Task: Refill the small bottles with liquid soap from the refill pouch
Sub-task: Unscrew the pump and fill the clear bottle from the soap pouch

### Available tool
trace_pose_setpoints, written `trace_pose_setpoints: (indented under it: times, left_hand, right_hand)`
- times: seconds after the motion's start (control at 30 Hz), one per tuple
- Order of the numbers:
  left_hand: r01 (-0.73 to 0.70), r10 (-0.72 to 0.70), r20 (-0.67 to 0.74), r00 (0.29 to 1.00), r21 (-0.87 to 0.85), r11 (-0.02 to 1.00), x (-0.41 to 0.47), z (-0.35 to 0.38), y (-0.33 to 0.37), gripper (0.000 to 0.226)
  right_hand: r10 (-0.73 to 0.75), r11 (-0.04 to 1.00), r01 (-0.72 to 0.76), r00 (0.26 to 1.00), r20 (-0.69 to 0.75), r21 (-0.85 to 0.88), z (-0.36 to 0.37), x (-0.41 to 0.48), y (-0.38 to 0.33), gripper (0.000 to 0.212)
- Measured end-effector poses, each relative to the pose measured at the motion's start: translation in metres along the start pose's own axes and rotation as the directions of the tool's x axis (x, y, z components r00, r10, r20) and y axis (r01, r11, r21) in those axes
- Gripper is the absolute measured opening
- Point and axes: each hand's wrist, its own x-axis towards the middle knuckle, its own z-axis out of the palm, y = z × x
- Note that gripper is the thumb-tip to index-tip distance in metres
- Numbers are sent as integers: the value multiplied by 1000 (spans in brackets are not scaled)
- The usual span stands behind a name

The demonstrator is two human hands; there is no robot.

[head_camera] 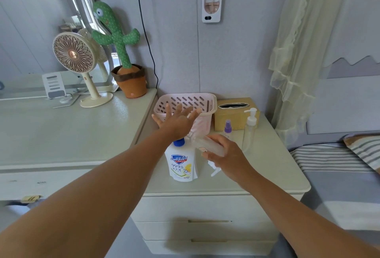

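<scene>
A white refill pouch point(182, 164) with a blue cap stands upright near the front of the nightstand point(267, 173). My left hand point(176, 122) hovers above the pouch with its fingers spread, in front of the pink basket point(197, 101). My right hand point(226, 155) grips a small clear bottle point(207, 145), tilted on its side just right of the pouch. A white pump head point(214, 168) lies on the top under that hand. A small bottle with a purple spray top point(227, 127) and a taller clear pump bottle point(249, 130) stand at the right.
A tan tissue box point(232, 113) sits behind the bottles against the wall. On the dresser point(61, 130) to the left are a fan point(78, 62), a plush cactus point(121, 52) and a phone stand point(54, 88). A bed point(339, 175) adjoins the right side.
</scene>
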Motion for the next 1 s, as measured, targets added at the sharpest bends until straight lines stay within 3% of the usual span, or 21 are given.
trace_pose_setpoints:
  times: [1.0]
  left_hand:
    - [16, -18, -30, 999, -78, 997, 6, 15, -13, 67]
  right_hand:
    - [10, 1000, -10, 1000, 4, -8, 10, -3, 3, 44]
